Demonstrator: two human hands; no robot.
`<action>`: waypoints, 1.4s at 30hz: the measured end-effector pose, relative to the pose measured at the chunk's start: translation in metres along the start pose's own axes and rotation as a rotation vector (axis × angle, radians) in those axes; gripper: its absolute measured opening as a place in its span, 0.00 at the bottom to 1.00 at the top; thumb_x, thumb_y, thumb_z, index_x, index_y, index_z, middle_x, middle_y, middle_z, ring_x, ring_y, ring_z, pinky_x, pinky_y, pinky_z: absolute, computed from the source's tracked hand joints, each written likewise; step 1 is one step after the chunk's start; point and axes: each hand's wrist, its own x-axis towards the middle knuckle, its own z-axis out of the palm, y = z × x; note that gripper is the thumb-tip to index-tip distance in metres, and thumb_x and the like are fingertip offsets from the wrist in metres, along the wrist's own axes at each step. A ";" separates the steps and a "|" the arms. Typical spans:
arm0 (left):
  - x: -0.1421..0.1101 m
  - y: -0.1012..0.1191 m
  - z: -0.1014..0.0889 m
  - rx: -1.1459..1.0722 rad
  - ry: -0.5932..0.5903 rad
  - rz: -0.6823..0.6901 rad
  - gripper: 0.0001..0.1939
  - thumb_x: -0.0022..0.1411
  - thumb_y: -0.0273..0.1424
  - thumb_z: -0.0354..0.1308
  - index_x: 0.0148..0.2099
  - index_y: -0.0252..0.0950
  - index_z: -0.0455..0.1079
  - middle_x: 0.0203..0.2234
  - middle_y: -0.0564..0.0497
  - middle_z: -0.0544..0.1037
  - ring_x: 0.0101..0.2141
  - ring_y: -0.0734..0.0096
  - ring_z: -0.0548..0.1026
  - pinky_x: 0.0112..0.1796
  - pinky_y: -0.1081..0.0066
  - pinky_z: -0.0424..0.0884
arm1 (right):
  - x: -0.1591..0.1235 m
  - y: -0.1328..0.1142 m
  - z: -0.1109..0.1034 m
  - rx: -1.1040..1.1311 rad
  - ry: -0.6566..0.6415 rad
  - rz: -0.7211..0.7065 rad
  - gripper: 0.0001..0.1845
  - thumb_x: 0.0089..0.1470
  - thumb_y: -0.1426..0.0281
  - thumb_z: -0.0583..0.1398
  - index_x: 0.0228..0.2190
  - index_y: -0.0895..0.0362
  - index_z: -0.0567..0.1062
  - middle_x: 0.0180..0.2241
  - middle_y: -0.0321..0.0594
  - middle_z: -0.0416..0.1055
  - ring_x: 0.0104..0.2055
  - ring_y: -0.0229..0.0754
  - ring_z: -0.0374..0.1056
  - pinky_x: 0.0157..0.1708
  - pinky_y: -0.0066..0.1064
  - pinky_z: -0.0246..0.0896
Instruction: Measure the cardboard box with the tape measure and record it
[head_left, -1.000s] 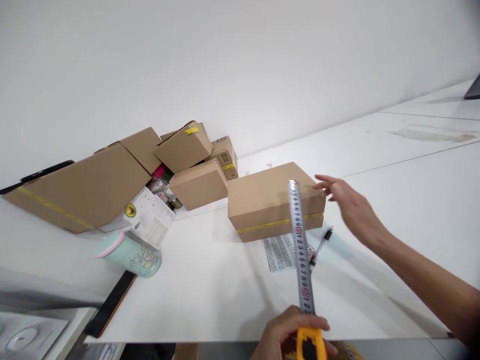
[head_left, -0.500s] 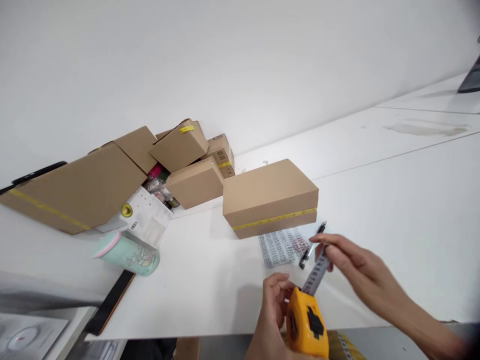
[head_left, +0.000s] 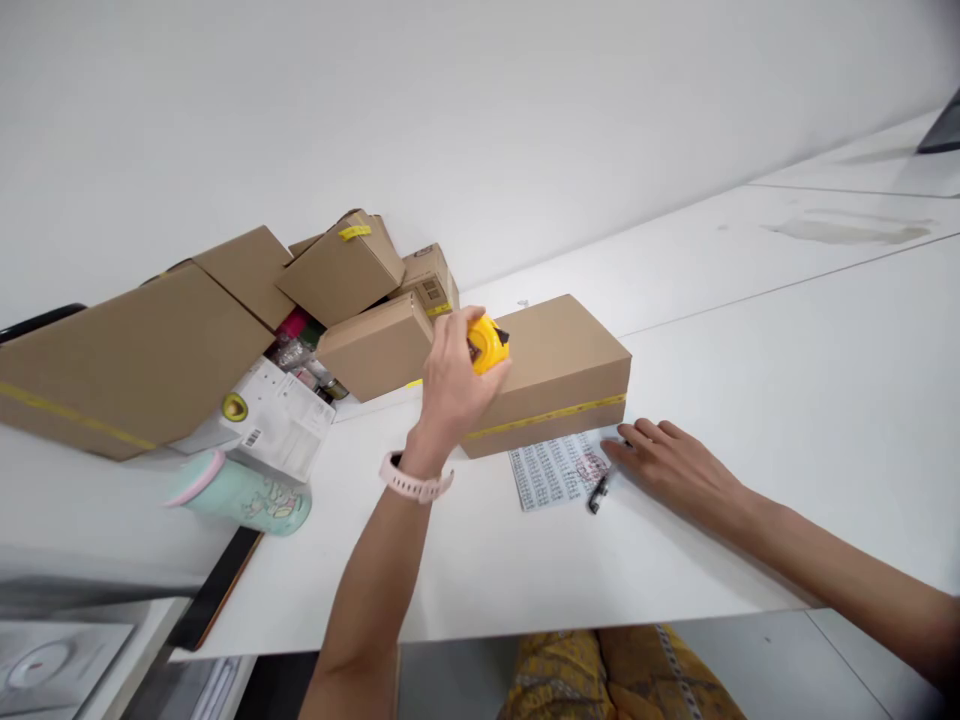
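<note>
In my left hand [head_left: 457,385] is a yellow tape measure [head_left: 489,345], held over the left end of a closed cardboard box [head_left: 559,350] with yellow tape along its side. No metal blade shows out of the case. My right hand [head_left: 671,462] rests low on the table by the box's near right corner, fingers apart. Its thumb side covers the upper part of a pen [head_left: 598,495]; I cannot tell whether it touches the pen. A printed sheet [head_left: 547,475] lies in front of the box, its right edge near the pen.
Cardboard boxes [head_left: 341,270] are piled against the wall at the left, with a large carton [head_left: 142,350] beside them. A white package [head_left: 281,420] and a mint-green tumbler [head_left: 255,495] stand nearby. The white table's front edge [head_left: 487,638] runs below my hands.
The tape measure's blade, long at first, has gone back into the case. My left hand has carried it up and left to the box. My right hand let go of the blade and lowered beside the pen.
</note>
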 end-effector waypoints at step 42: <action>-0.145 0.009 0.129 -0.158 -0.554 0.321 0.19 0.68 0.29 0.53 0.59 0.28 0.65 0.47 0.39 0.77 0.45 0.55 0.72 0.47 0.56 0.72 | 0.005 -0.012 -0.004 1.135 -0.121 0.991 0.20 0.60 0.52 0.58 0.25 0.51 0.61 0.18 0.27 0.52 0.21 0.35 0.48 0.19 0.28 0.45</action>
